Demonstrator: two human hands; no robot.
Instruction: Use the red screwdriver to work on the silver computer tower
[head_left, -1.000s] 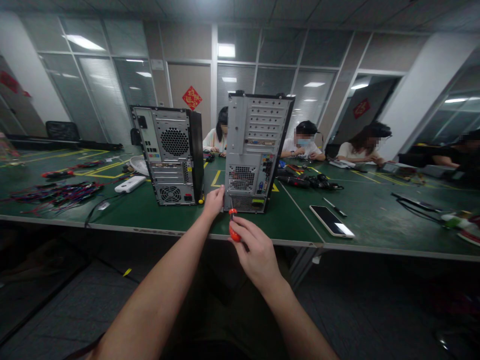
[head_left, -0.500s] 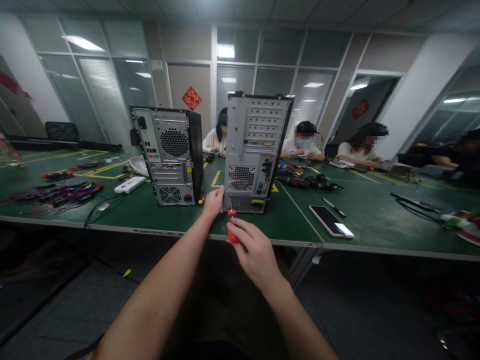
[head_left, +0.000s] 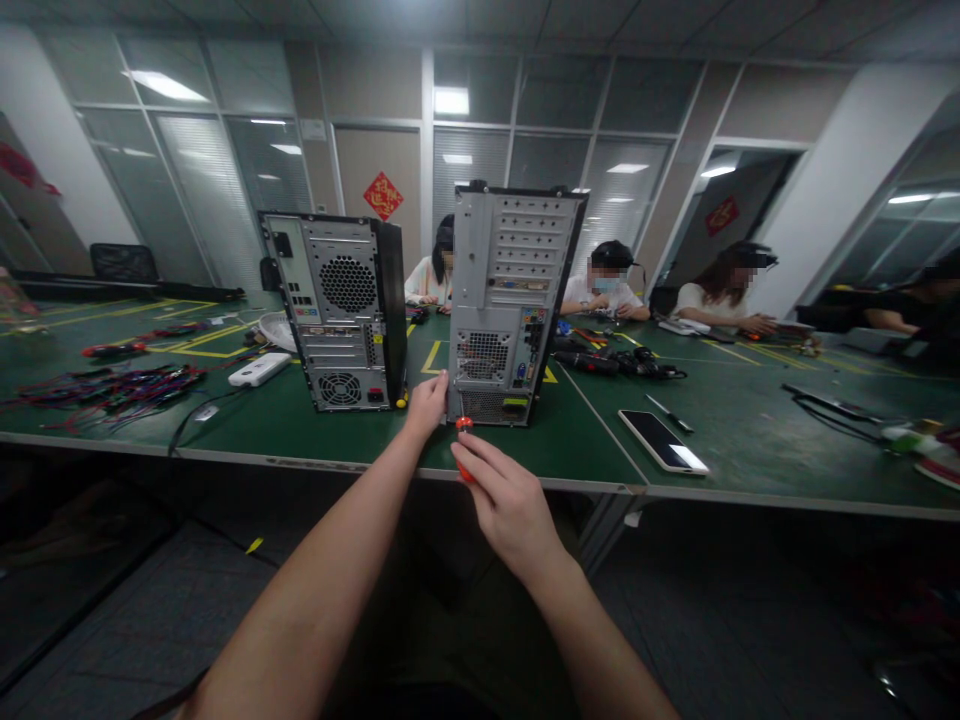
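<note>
A silver computer tower (head_left: 510, 300) stands upright on the green table (head_left: 585, 450), its back panel facing me. My left hand (head_left: 427, 402) rests against the tower's lower left corner, fingers curled on the edge. My right hand (head_left: 508, 505) is closed around the orange handle of a screwdriver (head_left: 464, 427), whose tip points up at the tower's bottom left edge. A second, darker tower (head_left: 337, 310) stands just to the left.
A phone (head_left: 663, 441) and a thin tool (head_left: 670, 414) lie right of the tower. Coloured cables (head_left: 112, 385) and a white device (head_left: 259, 369) lie at left. Several people sit working at the far side of the table.
My right hand has turned slightly on the screwdriver handle, covering more of it. The left hand and the tower have stayed put.
</note>
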